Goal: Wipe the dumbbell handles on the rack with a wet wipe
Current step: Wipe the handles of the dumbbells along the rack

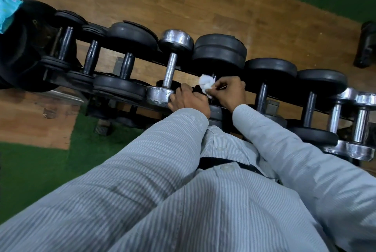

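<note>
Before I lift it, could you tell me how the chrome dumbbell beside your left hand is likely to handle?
The chrome dumbbell is probably heavy for its size: its heads look like solid metal. The polished handle may be slippery, more so if wet from the wipe. Its round heads would likely roll once off the rack.

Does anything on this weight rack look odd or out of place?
Mostly no. One chrome dumbbell sits alone among black ones, apart from the chrome pair at the right end. A turquoise cloth lies on the far-left weights. The right hand holds the wipe.
</note>
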Motion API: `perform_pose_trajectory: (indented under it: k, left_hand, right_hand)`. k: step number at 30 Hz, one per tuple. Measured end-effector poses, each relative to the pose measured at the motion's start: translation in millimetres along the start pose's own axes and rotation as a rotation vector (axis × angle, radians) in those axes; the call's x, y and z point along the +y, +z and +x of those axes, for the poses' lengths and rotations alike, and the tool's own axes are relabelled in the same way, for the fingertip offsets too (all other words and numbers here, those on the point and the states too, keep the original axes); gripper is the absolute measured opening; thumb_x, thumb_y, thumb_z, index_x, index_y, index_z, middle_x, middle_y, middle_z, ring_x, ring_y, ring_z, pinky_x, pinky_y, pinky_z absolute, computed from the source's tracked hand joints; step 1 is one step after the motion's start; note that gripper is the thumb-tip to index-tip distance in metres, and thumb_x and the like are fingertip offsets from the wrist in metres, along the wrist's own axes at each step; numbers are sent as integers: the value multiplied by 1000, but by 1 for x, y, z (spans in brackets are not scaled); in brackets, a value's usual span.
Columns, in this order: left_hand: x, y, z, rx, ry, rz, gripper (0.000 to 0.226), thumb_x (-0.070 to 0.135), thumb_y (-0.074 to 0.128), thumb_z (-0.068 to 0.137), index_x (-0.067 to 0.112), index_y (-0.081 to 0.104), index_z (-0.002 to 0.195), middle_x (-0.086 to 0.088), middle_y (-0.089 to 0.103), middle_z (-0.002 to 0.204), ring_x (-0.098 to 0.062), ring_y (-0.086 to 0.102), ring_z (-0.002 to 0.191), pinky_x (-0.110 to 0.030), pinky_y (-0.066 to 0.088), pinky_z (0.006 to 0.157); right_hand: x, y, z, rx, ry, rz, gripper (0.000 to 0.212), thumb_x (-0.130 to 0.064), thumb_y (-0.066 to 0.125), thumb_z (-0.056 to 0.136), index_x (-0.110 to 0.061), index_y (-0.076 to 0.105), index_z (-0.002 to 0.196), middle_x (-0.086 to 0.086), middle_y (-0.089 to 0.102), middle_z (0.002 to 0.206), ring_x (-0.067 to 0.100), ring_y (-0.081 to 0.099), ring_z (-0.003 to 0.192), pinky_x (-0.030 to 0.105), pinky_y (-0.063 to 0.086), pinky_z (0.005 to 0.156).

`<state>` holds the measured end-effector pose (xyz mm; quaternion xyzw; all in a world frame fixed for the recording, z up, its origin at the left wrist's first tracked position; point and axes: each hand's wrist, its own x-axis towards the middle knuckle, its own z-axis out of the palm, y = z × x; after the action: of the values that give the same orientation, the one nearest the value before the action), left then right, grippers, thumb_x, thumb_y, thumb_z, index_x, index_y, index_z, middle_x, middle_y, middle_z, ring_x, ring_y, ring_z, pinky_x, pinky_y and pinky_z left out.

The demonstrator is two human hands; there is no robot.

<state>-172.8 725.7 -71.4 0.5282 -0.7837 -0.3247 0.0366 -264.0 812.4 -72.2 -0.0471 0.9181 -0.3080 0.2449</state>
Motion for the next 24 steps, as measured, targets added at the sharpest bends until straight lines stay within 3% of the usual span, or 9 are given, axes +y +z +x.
perform_pose_trajectory:
  k: [3, 6, 10, 13, 15, 17, 19, 21, 24]
  left_hand:
    - [0, 0, 0, -8, -3, 6, 23, 17, 50, 76, 17, 64, 95, -3, 67, 96, -30, 57, 101, -43, 35, 94]
    - [2, -3, 0, -12, 0, 11, 24, 18, 50, 76, 17, 64, 95, -3, 67, 97, -30, 57, 101, -43, 35, 95]
    - [1, -4, 0, -21, -4, 16, 21, 16, 54, 79, 17, 64, 97, -3, 67, 99, -29, 56, 103, -43, 35, 96]
    - [2, -5, 0, -24, -11, 10, 21, 17, 53, 78, 17, 64, 96, -3, 68, 99, -29, 56, 103, -43, 35, 96]
    - [2, -4, -1, -20, -10, 2, 20, 18, 53, 78, 17, 64, 94, -2, 68, 98, -29, 56, 102, -43, 34, 96]
    - [1, -3, -1, -17, -9, -5, 20, 19, 51, 77, 17, 63, 92, -2, 67, 97, -29, 56, 102, -44, 34, 96]
    - [1, -2, -1, -8, -10, -10, 19, 20, 51, 77, 17, 63, 91, -2, 67, 96, -29, 56, 101, -44, 35, 96]
    - [1, -3, -1, -4, -5, -3, 17, 19, 53, 78, 17, 63, 92, -2, 68, 97, -29, 56, 102, -45, 35, 96]
    - [1, -2, -1, -1, 2, 3, 16, 18, 54, 79, 17, 63, 92, -3, 67, 97, -30, 56, 102, -44, 35, 96]
  right_hand:
    - [-16, 18, 7, 322, 288, 253, 21, -30, 87, 74, -15, 75, 82, 0, 75, 85, 14, 66, 84, 19, 50, 80]
    - [-27, 23, 21, 394, 540, 464, 19, -26, 87, 73, -16, 75, 83, 5, 76, 89, 23, 68, 83, 24, 52, 77]
    - [-20, 27, 32, 290, 761, 864, 11, -6, 77, 77, -5, 71, 85, 8, 74, 85, 21, 65, 68, 29, 56, 62]
    - [-11, 25, 42, 115, 882, 977, 14, 0, 60, 82, 1, 68, 94, 15, 71, 90, 28, 68, 73, 37, 57, 58]
    - [-9, 20, 42, -23, 899, 1017, 26, -6, 49, 91, -1, 68, 108, 15, 69, 99, 31, 68, 89, 42, 57, 69]
    - [-10, 15, 39, -105, 897, 1064, 38, -11, 44, 94, -2, 66, 124, 15, 71, 114, 31, 69, 103, 44, 55, 91]
    - [-12, 12, 37, -142, 876, 1180, 36, -10, 39, 98, -1, 66, 120, 14, 73, 111, 30, 72, 100, 39, 50, 106]
    - [-12, 14, 33, -165, 871, 1278, 37, -8, 40, 94, 2, 64, 121, 16, 75, 108, 34, 74, 98, 38, 47, 110]
    - [-2, 17, 28, -210, 843, 1418, 47, -7, 48, 79, 6, 59, 123, 19, 74, 114, 34, 68, 118, 44, 34, 120]
